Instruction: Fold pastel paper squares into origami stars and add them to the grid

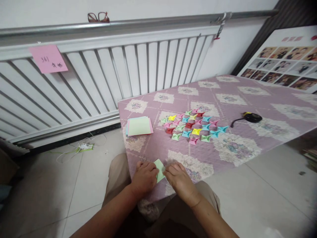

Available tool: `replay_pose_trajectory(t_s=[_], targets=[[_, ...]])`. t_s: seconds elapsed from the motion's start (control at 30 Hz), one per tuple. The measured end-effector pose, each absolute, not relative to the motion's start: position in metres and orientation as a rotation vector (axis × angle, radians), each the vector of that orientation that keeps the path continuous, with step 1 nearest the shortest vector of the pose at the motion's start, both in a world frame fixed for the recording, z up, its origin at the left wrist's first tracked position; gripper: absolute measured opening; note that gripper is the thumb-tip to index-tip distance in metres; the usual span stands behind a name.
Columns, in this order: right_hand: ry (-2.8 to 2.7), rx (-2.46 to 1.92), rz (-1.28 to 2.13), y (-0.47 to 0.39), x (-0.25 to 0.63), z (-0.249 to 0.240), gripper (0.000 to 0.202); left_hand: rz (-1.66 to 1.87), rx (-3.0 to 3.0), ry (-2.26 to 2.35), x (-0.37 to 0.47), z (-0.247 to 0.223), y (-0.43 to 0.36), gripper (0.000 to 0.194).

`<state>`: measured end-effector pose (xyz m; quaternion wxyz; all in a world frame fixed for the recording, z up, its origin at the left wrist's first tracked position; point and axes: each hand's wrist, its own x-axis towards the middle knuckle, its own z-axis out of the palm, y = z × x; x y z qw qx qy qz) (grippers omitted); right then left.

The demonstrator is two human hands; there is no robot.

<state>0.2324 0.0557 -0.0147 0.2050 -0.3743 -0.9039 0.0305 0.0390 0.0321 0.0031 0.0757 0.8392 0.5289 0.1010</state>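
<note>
A light green sheet of folding paper [159, 169] lies near the front edge of the table, between my two hands. My left hand [145, 175] is curled over its left side, fingers bent and pressed to the paper. From the right, my right hand [178, 178] pinches the paper's right corner with bent fingers. Both hands cover parts of the sheet, so its full folded shape is hidden. Farther back sit several small folded paper shapes [189, 126] in rows, coloured pink, green, yellow, blue and red. A stack of square paper sheets [139, 127], pale green on top, rests at the left.
The table carries a purple flowered cloth [153, 150]. A black corded object [251, 117] lies at the right, before a photo board [282, 62]. Behind stands a white radiator [148, 66] with a pink note [48, 59]; glasses [98, 17] rest on the pipe. A power strip [86, 147] is on the floor.
</note>
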Motion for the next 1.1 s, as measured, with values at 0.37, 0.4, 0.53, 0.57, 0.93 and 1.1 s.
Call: replay_pose_trajectory(t_s=[0.37,0.4,0.53,0.57,0.93,1.1], targets=[[-2.521,-1.005,0.031,0.057,0.233,-0.016,0.006,0.326,2.463,1.58,0.039,0.002,0.032,0.017],[-2.517,-1.005,0.032,0.057,0.233,-0.016,0.007,0.326,2.463,1.58,0.038,0.002,0.032,0.018],[-2.509,-1.002,0.039,0.057,0.233,-0.015,0.01,0.317,2.476,1.576,0.038,0.002,0.031,0.02],[-2.513,-1.003,0.039,0.057,0.233,-0.015,0.01,0.315,2.481,1.577,0.038,0.002,0.031,0.02],[-2.495,-1.002,0.12,0.043,0.246,-0.014,0.029,0.267,2.51,1.536,0.035,0.002,0.03,0.03],[-2.433,-1.087,0.091,0.032,0.257,-0.018,0.027,0.247,2.528,1.541,0.033,0.001,0.027,0.03]])
